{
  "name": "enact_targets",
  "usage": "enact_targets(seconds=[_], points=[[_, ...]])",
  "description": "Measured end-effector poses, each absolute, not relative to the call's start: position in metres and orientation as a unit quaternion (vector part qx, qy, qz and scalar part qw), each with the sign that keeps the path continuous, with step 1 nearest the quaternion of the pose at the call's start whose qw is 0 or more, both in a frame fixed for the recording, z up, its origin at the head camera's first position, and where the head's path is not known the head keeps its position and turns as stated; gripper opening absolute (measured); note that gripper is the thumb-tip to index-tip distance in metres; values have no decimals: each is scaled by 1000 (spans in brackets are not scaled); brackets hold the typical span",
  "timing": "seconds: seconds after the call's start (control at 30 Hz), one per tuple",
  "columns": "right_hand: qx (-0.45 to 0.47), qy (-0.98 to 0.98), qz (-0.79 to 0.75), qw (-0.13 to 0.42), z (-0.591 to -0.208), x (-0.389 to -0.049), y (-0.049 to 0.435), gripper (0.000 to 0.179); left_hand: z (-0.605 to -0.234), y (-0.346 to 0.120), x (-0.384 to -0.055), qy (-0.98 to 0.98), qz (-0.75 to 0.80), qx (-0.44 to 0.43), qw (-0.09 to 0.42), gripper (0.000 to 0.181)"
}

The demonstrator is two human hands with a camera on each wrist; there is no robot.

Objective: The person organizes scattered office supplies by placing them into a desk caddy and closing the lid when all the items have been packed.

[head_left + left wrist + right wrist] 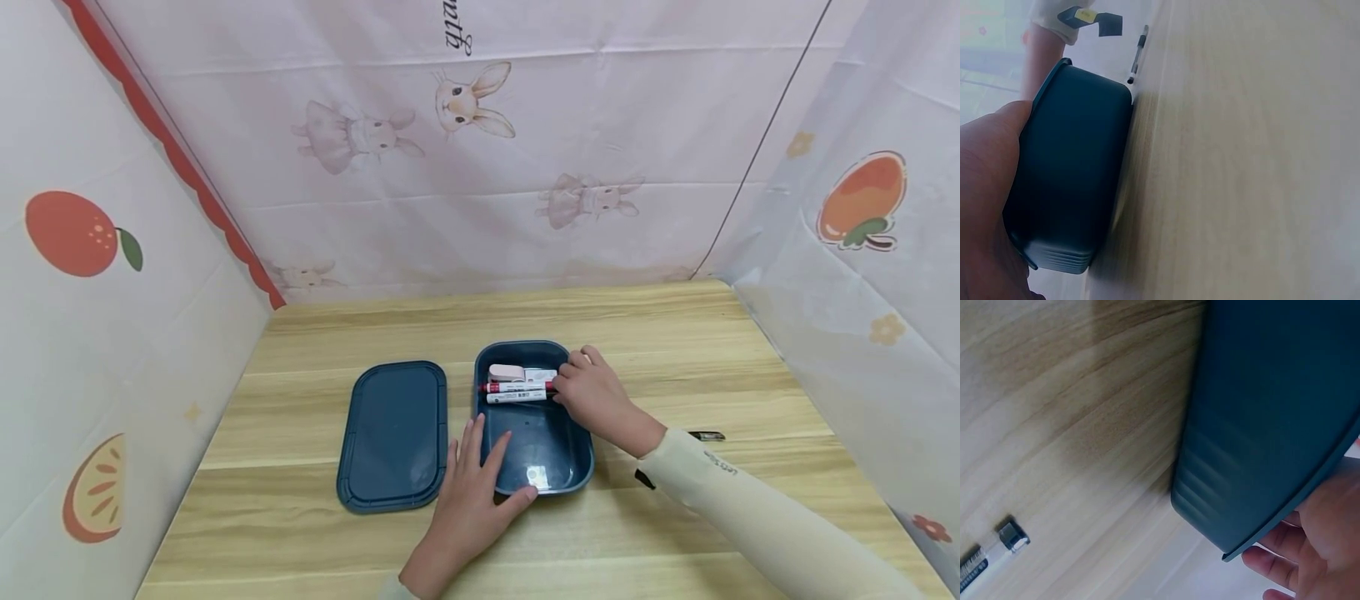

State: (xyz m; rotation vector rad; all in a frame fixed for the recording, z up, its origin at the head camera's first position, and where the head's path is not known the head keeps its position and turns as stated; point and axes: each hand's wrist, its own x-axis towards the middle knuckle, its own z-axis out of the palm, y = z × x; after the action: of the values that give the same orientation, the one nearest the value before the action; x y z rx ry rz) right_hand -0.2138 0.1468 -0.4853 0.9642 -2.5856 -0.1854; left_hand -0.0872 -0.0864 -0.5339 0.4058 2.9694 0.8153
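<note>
A dark blue plastic box (536, 446) stands uncovered on the table. Across its far part lie a red-and-white marker (510, 387) and a white marker with a black end (517, 397). Behind them are a pale pink rounded item (506, 372) and a small white item (540, 375). My right hand (596, 400) reaches over the right rim, fingertips at the black end of the white marker, seeming to pinch it; the contact is partly hidden. Fingers spread, my left hand (472, 504) rests on the box's near left side, its thumb at the near rim.
The matching blue lid (393, 433) lies flat to the left of the box. A slim black pen (707, 436) lies on the wooden table (300, 542) to the right, partly behind the right sleeve. Printed cloth walls (637, 108) enclose the table's back and sides.
</note>
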Motion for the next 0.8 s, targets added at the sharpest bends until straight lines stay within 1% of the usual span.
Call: enact_targets(seconds=[0.43,0.67,0.8], points=[[344,-917,-90,183,-487,-214,144,23,-533,-87,-87,955,267,128,18,82],[354,-908,-86,206,-487,-213,145,23,-533,-87,-87,955,267,131,15,82],[357,-907,-84,206,-487,-213,145,24,-533,-87,-87,954,270,132,16,82]])
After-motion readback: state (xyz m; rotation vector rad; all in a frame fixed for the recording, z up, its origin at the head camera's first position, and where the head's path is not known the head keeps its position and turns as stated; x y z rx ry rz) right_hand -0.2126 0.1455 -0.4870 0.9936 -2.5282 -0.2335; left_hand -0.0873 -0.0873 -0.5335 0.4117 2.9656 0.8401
